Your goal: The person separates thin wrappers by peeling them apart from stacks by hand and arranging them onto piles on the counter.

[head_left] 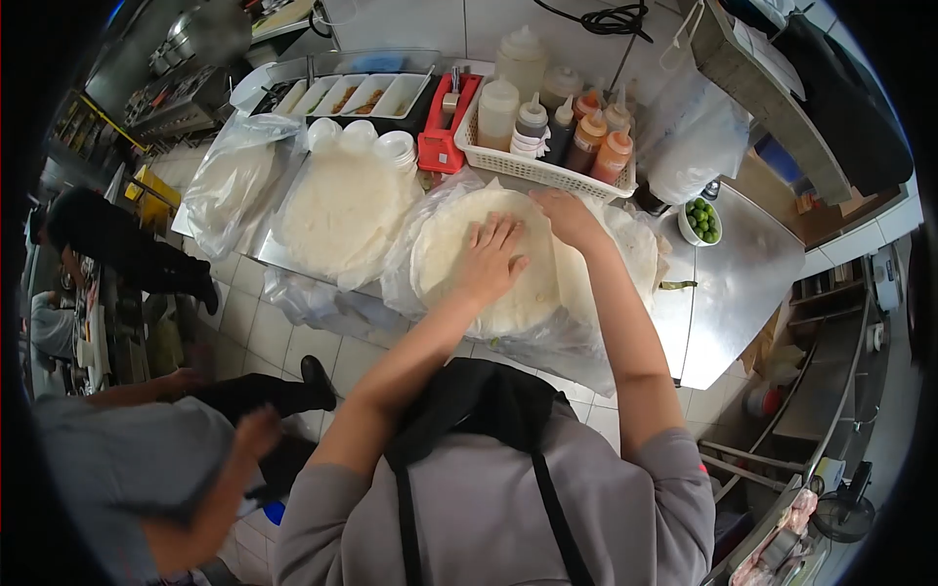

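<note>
A stack of large, thin, round flatbreads [440, 256] lies on plastic in front of me. My left hand [495, 256] rests flat on the top one, fingers spread. At the stack's far right edge, my right hand [567, 217] has its fingers curled down on the rim of a flatbread. Below that hand, a pale sheet [576, 283] slants along the stack's right side; I cannot tell if it is bread or wrapping. More pale sheets [635, 244] lie to the right, in crumpled plastic. Another flatbread stack [342, 220] sits to the left.
Behind the stacks stand a white basket [547, 168] of sauce bottles, a red device [445, 137] and a tray of fillings [362, 95]. A bowl of limes [701, 223] and a green chili [677, 285] are at right. A co-worker [147, 479] is close on my left.
</note>
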Motion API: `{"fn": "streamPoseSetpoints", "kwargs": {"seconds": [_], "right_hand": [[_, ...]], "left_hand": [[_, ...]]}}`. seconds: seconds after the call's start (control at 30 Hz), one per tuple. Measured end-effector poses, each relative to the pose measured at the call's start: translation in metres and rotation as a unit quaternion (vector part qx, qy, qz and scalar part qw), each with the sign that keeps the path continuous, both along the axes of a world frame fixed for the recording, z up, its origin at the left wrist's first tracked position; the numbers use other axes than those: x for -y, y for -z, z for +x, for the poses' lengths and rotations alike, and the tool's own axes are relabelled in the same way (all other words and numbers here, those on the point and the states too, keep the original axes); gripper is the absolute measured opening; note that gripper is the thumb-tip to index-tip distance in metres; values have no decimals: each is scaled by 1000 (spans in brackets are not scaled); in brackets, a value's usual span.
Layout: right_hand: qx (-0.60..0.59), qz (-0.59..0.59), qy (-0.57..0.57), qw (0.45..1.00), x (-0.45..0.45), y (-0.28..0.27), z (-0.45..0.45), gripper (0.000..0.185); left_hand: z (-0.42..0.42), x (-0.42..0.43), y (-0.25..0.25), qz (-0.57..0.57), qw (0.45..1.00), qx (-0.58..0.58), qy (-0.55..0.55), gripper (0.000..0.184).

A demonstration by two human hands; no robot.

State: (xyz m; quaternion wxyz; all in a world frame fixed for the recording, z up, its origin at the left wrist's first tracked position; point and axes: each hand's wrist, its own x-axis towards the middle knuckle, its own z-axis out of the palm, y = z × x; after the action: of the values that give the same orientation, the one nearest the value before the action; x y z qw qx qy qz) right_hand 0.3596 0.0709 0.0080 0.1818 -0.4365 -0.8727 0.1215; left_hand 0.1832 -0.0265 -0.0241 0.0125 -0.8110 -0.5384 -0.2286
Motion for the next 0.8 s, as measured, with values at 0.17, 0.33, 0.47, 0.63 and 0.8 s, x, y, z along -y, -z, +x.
{"fn": "streamPoseSetpoints", "kwargs": {"seconds": [0.17,0.33,0.47,0.63,0.8], "right_hand": [[155,65,23,986,-9,2,27,17],[174,73,-5,982,17,-36,51,11],[177,14,111,978,46,-49,74,8],[135,-17,181,974,90,-94,108,9],[41,41,217,975,139,-167,129,14]], "left_hand": [[-5,-2,-1,-1,1000,6,1,54],[-3,-1,-6,-1,1000,7,-6,54],[-3,0,-6,-1,1000,3,-10,53],[-1,-2,-3,-12,1000,10,-18,54],[-3,-4,5,-25,999,-11,-30,62]]}}
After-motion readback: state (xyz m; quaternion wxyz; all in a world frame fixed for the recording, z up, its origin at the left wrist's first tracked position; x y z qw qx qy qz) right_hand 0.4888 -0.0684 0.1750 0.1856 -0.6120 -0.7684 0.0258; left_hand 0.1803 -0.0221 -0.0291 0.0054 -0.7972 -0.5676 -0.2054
